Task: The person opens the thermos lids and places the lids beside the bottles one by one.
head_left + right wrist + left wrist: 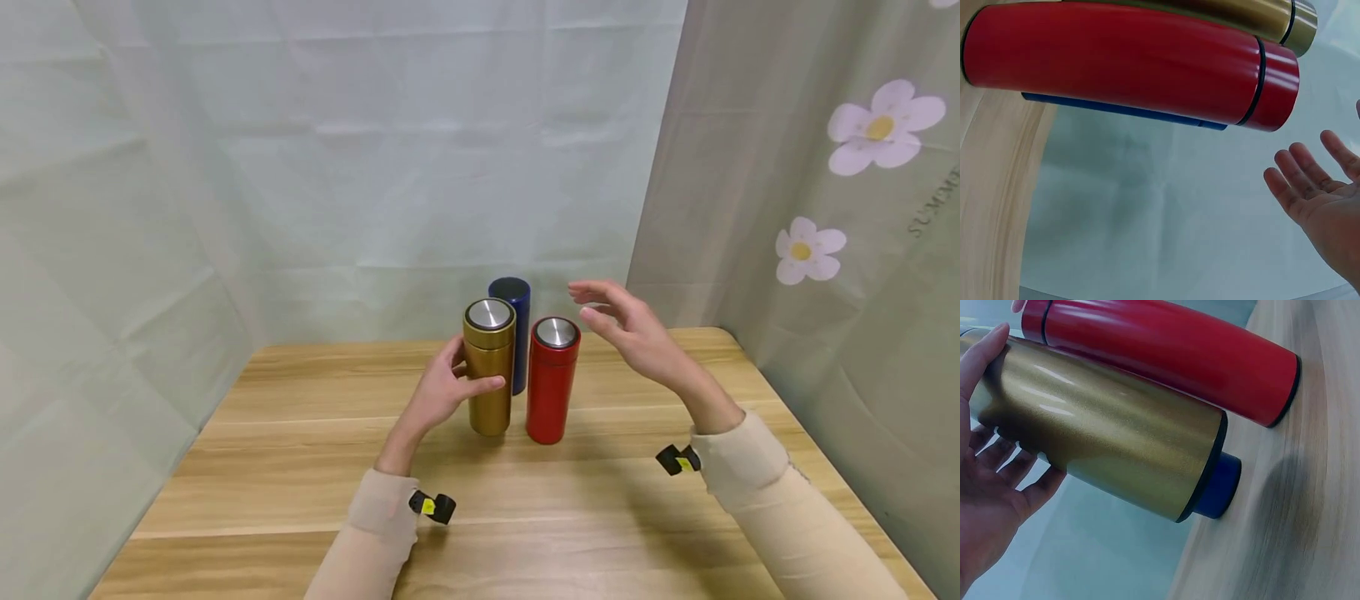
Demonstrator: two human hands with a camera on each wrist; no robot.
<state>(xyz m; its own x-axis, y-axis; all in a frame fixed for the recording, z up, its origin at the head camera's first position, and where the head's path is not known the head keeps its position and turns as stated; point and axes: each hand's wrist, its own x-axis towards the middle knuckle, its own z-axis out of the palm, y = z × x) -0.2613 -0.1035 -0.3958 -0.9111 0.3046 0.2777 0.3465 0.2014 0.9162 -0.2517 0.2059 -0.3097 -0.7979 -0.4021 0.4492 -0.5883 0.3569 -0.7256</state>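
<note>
Three thermos bottles are grouped toward the back of the table: a gold thermos (pixel 491 375), a red thermos (pixel 551 383) and a blue thermos (pixel 519 333) behind them. My left hand (pixel 442 387) holds the gold thermos (pixel 1110 425) around its upper body, thumb across the near side and fingers behind. Whether its base touches the table I cannot tell. My right hand (pixel 633 329) is in the air to the right of the red thermos (pixel 1122 59), apart from it, with fingers extended and nothing in them. Gold hides much of the blue thermos.
The wooden table (pixel 285 467) reaches back to a pale curtain (pixel 420 183). Another curtain with printed flowers (pixel 885 129) hangs along the right side. A black wrist camera (pixel 432 506) sits at the left cuff, and another camera (pixel 678 460) at the right.
</note>
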